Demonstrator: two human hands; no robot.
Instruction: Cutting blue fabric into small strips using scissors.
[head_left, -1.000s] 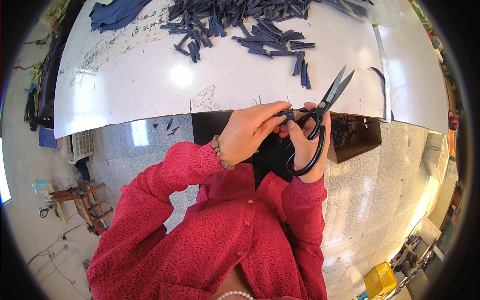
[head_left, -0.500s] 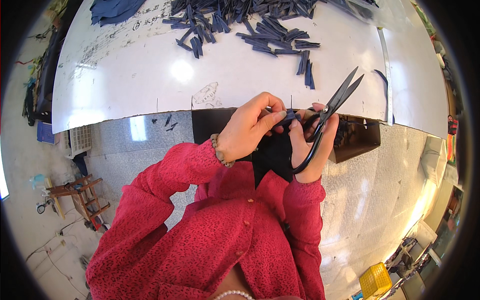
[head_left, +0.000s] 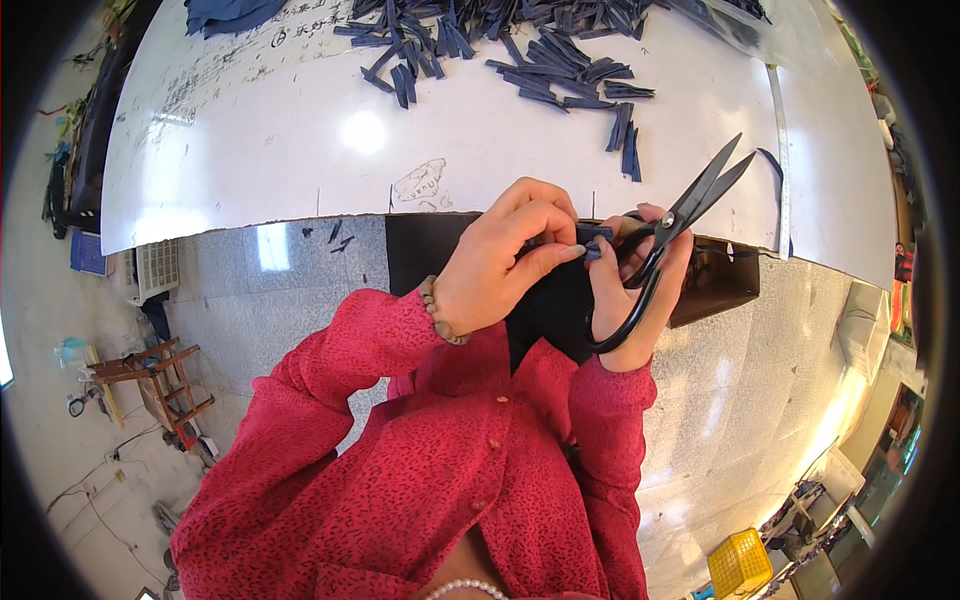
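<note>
My left hand (head_left: 505, 262) pinches a small dark blue fabric strip (head_left: 594, 232) between thumb and fingers, just off the table's front edge. In my right hand (head_left: 640, 300) is a pair of black-handled scissors (head_left: 700, 190), its handles looped around the hand and its blades parted, pointing away to the upper right. The right thumb and a fingertip also press on the strip's end, beside the left fingertips. Part of the strip is hidden by the fingers.
On the white table (head_left: 270, 160), a heap of similar strips (head_left: 560, 70) lies at the far side, with folded blue fabric (head_left: 230, 12) far left and a clear plastic bag (head_left: 750, 30) far right. A brown box (head_left: 715, 290) sits below the edge, right of my hands.
Both hands have shifted slightly right, the scissors moving with the right hand. Their blades remain apart. The strip has turned a little between the fingers.
</note>
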